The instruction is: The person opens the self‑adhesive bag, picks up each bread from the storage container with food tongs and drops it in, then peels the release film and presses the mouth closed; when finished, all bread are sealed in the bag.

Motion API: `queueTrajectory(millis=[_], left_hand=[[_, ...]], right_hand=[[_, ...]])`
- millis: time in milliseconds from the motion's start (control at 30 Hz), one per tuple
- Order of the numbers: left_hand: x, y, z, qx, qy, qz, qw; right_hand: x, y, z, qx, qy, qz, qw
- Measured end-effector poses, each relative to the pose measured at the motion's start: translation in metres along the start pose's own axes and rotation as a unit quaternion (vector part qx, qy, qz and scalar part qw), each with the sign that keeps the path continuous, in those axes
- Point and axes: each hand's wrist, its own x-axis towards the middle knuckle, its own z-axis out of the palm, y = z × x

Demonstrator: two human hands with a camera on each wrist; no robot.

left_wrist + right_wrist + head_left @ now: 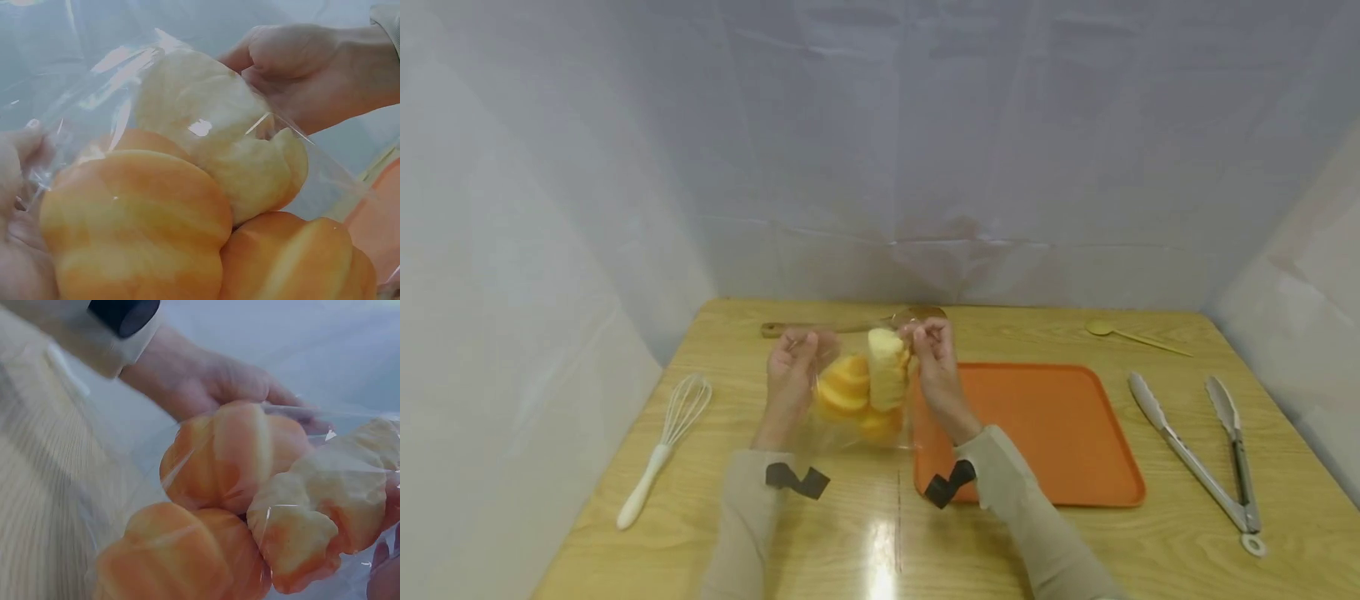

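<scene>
My left hand (790, 379) and right hand (938, 371) pinch the upper edges of a clear plastic bag (115, 78), holding it up over the table between them. Inside are two ridged, orange-yellow bread rolls (844, 387) and a longer pale yellow bread piece (887, 371) with browned edges. The pale piece leans upright beside my right hand, above the second roll (287, 259). From the right wrist view, the left hand (206, 381) shows behind the bag, its fingers at the plastic's edge.
An orange tray (1037, 433) lies right of the bag, partly under my right forearm. A whisk (666, 446) is at left. Spread metal tongs (1198, 467) and a yellow spoon (1138, 337) lie at right. A wooden utensil (797, 330) lies along the back edge.
</scene>
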Motion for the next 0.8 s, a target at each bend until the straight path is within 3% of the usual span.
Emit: queueTrajectory(millis=[200, 367, 600, 800], left_hand=[[-0.002, -0.003, -0.003, 0.018, 0.046, -0.039, 0.9980], [-0.006, -0.011, -0.008, 0.009, 0.032, -0.056, 0.9979], [-0.005, -0.010, -0.009, 0.004, 0.015, -0.058, 0.9982], [-0.004, -0.006, -0.016, -0.065, 0.014, -0.054, 0.9963]], right_hand=[[-0.006, 0.007, 0.001, 0.041, 0.024, 0.020, 0.9987], [-0.009, 0.008, -0.001, 0.042, 0.034, 0.036, 0.9979], [-0.003, -0.001, -0.003, -0.010, 0.067, 0.056, 0.9961], [-0.004, 0.001, -0.009, 0.083, 0.052, 0.067, 0.9930]])
